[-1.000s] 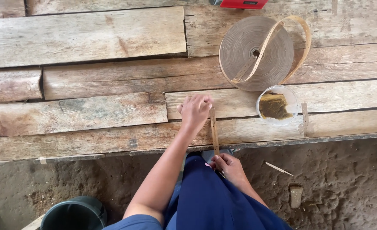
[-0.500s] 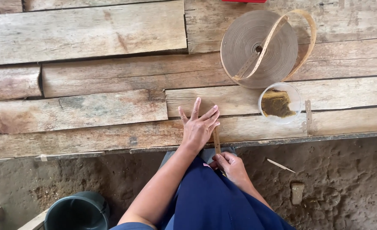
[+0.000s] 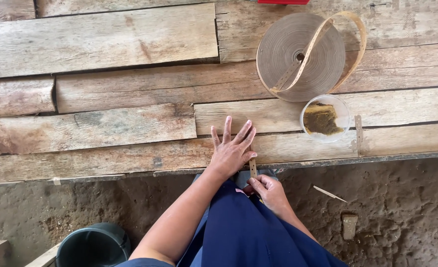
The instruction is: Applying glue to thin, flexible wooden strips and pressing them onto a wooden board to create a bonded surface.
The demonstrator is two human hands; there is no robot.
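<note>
Cloth of a dark blue garment [image 3: 248, 232] fills the near bottom edge and covers the person's lap, so the legs and whatever lies beneath are hidden. A dark green bucket [image 3: 94, 246] sits at the lower left on the dirt floor [image 3: 402, 217], cut off by the frame, with a pale plank end beside it also cropped. The right hand [image 3: 268, 192] is closed in a pinch on the lower end of a thin tan strip [image 3: 252, 167]; how far the strip runs below the fingers cannot be made out. The strip stands up across the front edge of the wooden desk [image 3: 105, 133]. The left hand [image 3: 232, 151] lies flat on the planks with fingers spread wide, holding nothing, its little-finger side just beside the strip; whether it touches the strip is unclear. Half a second ago this hand was already open but more raised and angled; a second ago it was curled shut around the strip's top. Farther right stands a clear cup [image 3: 325, 118] of brownish-yellow stuff, its nature too small to tell. Beyond it lies a large coil of tan banding [image 3: 300, 57], a loose end looping over its right side. A red object [image 3: 283, 2] at the top edge is almost wholly cut off. The view has shifted slightly since the earlier frames.
</note>
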